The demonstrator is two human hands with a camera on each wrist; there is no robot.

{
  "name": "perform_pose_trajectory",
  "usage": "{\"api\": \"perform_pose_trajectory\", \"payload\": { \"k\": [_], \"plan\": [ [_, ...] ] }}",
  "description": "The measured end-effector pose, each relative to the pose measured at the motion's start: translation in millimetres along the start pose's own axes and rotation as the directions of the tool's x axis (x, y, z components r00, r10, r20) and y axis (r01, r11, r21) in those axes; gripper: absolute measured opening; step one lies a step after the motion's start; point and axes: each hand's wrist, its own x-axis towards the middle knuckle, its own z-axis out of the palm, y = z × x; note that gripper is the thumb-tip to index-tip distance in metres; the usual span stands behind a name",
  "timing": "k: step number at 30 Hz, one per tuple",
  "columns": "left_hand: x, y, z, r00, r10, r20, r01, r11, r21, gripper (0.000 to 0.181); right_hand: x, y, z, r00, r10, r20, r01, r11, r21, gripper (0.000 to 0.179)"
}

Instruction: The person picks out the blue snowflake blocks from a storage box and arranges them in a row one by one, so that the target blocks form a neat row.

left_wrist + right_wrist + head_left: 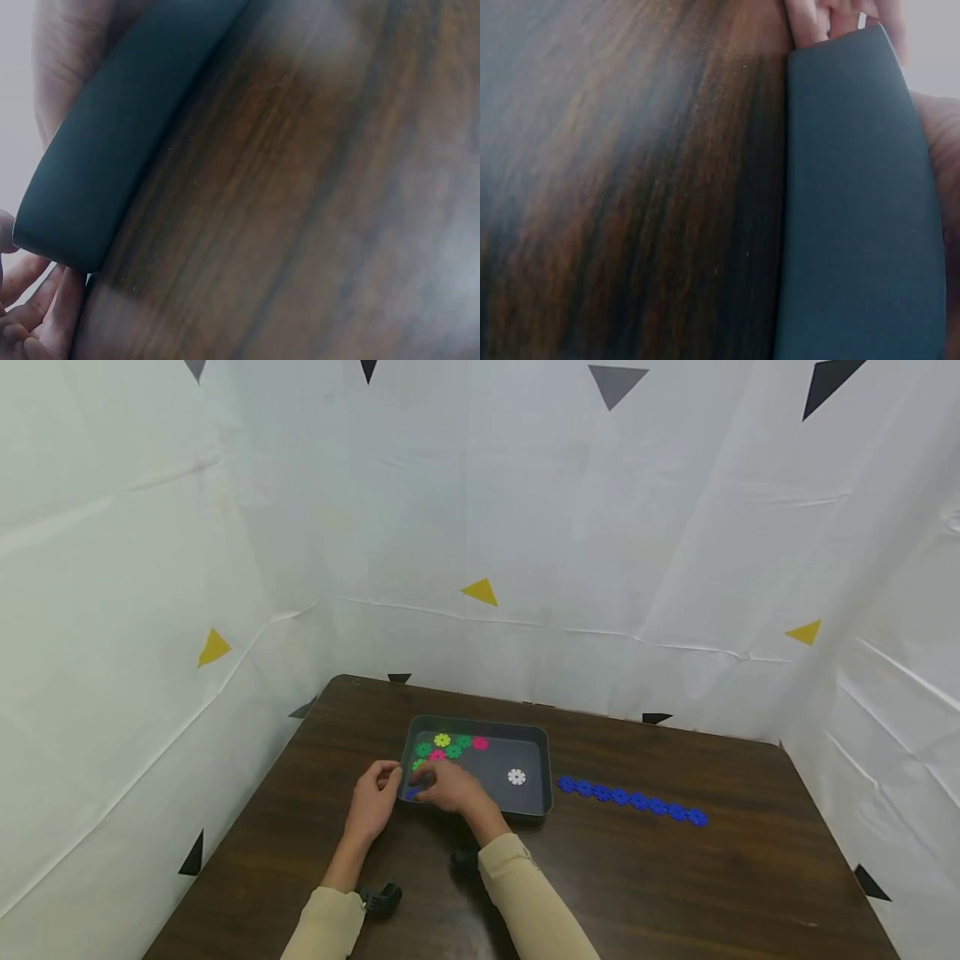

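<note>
A dark grey tray [536,777] stands on the table, holding flower-shaped plastic discs. My left hand [372,797] grips its near left corner, thumb at the rim and fingers along the outer wall. Inside that corner, my right hand [450,785] reaches down over a blue disc [412,793]. Its thumb and fingertips stand apart, the thumb tip right by the blue disc. Green discs [454,751], pink discs [480,743] and a yellow disc [442,740] lie toward the back left of the tray. A white disc [517,777] sits on the right side.
Right of the tray, several blue discs form a long row [637,801] on the brown wooden table [675,877]. White sheeting [525,527] with black, grey and yellow triangles surrounds the table. A black wrist device [382,901] sits by the left sleeve.
</note>
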Motion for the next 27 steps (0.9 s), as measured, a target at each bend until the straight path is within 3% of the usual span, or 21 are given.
{"api": "perform_pose_trajectory", "payload": {
  "k": [15, 27],
  "plan": [
    [2.9, -1.3, 4.9, 1.0, -0.01, -0.01, 0.01, 1.0, -0.012, 0.039, 5.3, -4.3, 1.5, 0.991, 0.13, -0.012, -0.13, 0.991, -0.035, 0.013],
    [2.5, -3.6, 3.0, 1.0, -0.02, -0.009, 0.02, 0.999, -0.027, 0.039, 0.3, 1.5, -4.4, 0.999, 0.033, 0.034, -0.036, 0.996, 0.076, 0.028]
  ]
}}
